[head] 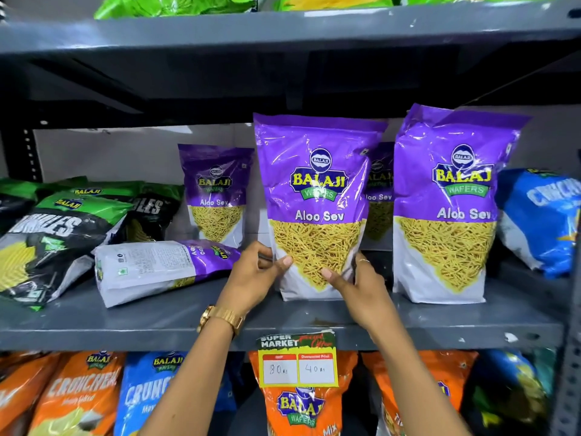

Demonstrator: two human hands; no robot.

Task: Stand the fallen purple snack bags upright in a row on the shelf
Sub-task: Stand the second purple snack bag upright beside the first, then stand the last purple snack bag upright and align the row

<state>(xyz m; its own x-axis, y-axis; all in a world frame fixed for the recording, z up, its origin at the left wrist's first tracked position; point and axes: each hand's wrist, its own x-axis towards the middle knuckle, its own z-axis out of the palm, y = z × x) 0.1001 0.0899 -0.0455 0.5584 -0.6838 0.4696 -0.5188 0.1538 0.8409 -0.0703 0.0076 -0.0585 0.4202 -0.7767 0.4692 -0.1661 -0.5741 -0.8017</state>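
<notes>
Purple and white plastic, printed "Aloo Sev", makes up the centre bag [317, 209], which stands upright near the front edge of the grey metal shelf [157, 322]; both hands grip it low down, at its base corners. The left hand [254, 275], with a gold wristwatch [220, 319] on its wrist, curls round the bag's left lower edge, thumb pressed on the front and fingers tucked behind; the right hand [355, 281], a ring on one finger, mirrors it on the right lower edge, thumb on the front, fingers wrapped round the side. Both forearms rise from below, angled inward toward the bag; wrists are slightly bent back.

A second upright Aloo Sev bag [446, 209] stands just beside it on the right; two more stand further back, one at the rear left [215, 190] and one partly hidden [379, 190] behind the held bag. One fallen Aloo Sev bag [157, 269] lies on its side to the left, its top pointing right, near the left hand; black and green snack bags [63, 234] slump beyond it.

To do this step well, it seems wise to flatten the base gusset against the shelf, square the bag's face with its right-hand neighbour, and let go gently, checking that it does not lean; the fallen bag likely comes next.
</notes>
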